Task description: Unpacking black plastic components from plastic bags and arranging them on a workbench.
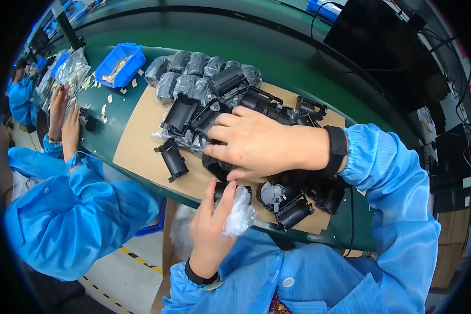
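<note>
My left hand [210, 230] is near the table's front edge, with a crumpled clear plastic bag [239, 213] held against its thumb side. Its fingertips point up at a black plastic part [214, 166], which lies mostly hidden under my right hand [254, 142]. The fingers of that right hand curl over this part. Around them lie several loose black plastic housings, among them a half-cylinder one [180, 114] and a separate one [171, 159] to the left. A grey round-ended part [272, 194] and another black housing [294, 212] are by my right forearm.
Bagged black parts [186, 83] stand in rows at the back of a cardboard sheet [133, 140]. A blue bin [121, 64] with small pale pieces is at the far left. A co-worker's hands [68, 123] are at the table's left end. A dark monitor [387, 47] stands back right.
</note>
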The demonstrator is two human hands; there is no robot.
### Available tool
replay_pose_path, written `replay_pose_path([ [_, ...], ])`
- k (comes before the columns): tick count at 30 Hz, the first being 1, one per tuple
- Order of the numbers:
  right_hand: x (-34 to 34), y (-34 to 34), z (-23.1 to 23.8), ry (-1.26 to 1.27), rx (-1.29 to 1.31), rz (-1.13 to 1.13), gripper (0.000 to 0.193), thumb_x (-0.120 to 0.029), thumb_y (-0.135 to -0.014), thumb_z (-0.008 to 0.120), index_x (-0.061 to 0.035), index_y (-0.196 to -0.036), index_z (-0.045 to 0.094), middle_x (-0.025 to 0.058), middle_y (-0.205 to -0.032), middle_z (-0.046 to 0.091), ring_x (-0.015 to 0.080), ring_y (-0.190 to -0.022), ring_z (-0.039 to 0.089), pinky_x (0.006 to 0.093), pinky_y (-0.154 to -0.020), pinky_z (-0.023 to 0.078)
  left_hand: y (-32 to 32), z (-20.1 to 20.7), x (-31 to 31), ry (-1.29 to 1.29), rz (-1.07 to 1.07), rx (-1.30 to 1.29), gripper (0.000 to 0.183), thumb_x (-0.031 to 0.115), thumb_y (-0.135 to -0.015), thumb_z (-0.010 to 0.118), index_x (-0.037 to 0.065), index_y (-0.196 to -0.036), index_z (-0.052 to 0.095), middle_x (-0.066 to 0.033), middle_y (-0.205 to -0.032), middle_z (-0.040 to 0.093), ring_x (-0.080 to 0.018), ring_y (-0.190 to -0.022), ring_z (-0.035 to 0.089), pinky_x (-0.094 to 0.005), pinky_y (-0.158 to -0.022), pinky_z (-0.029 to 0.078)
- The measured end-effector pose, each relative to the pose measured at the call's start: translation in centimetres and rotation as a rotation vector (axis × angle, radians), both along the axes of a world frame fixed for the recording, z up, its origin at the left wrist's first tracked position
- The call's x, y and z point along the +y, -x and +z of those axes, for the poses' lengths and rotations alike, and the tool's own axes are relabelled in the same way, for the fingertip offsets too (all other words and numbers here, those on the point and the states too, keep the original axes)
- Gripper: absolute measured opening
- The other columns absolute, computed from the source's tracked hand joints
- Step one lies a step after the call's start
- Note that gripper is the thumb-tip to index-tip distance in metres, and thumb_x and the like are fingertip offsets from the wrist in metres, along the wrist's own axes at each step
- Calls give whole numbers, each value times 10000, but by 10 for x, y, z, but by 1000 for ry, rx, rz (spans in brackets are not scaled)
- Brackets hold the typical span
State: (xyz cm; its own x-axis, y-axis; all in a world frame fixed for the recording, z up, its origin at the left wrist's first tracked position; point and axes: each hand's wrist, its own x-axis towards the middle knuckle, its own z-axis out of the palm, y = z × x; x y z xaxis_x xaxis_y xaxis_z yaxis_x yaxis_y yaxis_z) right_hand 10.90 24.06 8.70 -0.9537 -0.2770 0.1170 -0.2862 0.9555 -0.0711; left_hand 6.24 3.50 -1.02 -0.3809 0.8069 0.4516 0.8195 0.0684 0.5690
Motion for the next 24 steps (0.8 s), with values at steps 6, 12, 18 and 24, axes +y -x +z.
replay_pose_path([
  [6, -10, 12, 1, -121, 220, -68, 227, -210, -661, 679, -33, -800, 642, 56, -889, 553, 212, -902, 529, 310, -669, 392, 7, 2, 6, 45, 2, -190, 533, 47, -702, 720, 34, -1222, 603, -259, -1209, 587, -385, -990, 649, -388, -796, 547],
  [12, -16, 3, -3, -246, 160, -125, 116, -170, -641, 632, -58, -640, 601, 38, -748, 554, 193, -790, 560, 305, -593, 399, 14, -4, 2, 54, -2, -249, 490, 45, -727, 681, 12, -1209, 598, -230, -1176, 623, -389, -1021, 637, -389, -841, 533],
  [18, -8, 2, 24, -155, 118, -168, 69, -117, -672, 647, -52, -676, 626, 57, -708, 595, 247, -739, 595, 353, -636, 488, 34, 3, -24, -74, -24, -129, 515, 51, -710, 655, 4, -1219, 593, -207, -1212, 613, -278, -974, 655, -348, -847, 515],
  [24, 15, -6, 61, 1006, 23, -406, 187, -137, -918, 643, 41, -955, 688, 43, -807, 667, 103, -746, 600, 256, -684, 483, 50, 46, -35, -382, -45, -895, 739, 227, -826, 690, -3, -1430, 331, -164, -1325, 549, -76, -793, 500, -216, -726, 423],
])
